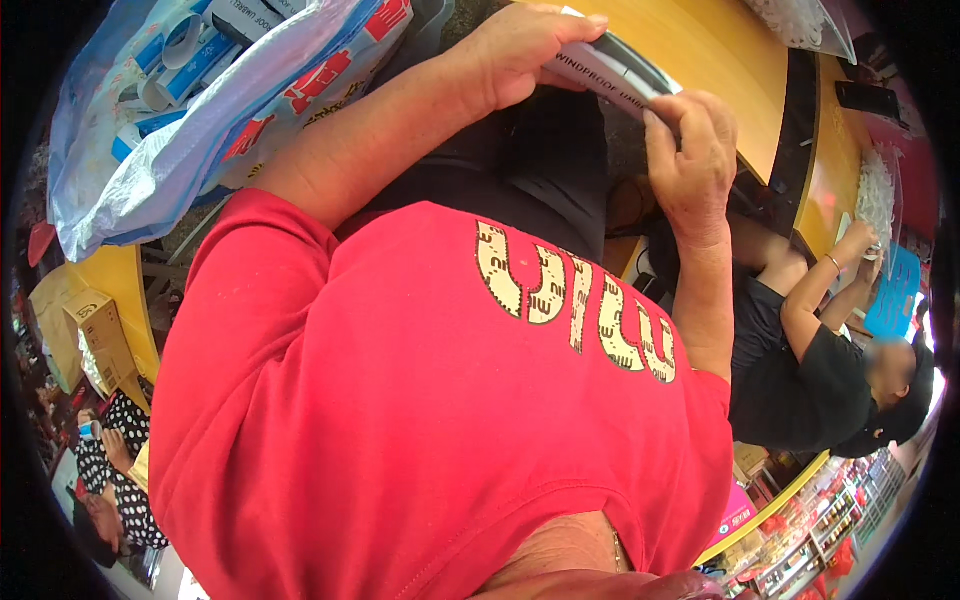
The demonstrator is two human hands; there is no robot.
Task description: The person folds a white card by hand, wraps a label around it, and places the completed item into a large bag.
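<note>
Between my two hands is a curved white-and-grey printed sleeve (610, 82), apparently paper or card, held out over my lap by the table's edge. My left hand (515, 55) pinches its left end, thumb on top and fingers underneath. At the other end, my right hand (695, 140) grips it between thumb and bent fingers. To the left of my left forearm, a white-and-blue plastic bag (150, 190) with red print stands open. Inside it lie several curled blue-and-white sleeves (185, 62) and some grey ones.
A yellow tabletop (715, 60) lies ahead, with a clear bag of white pieces (795, 20) on it. A dark flat object (868, 98) rests farther right. One person (810, 385) sits at right near a blue basket (893, 295); another (125, 470) is at left by a cardboard box (100, 335).
</note>
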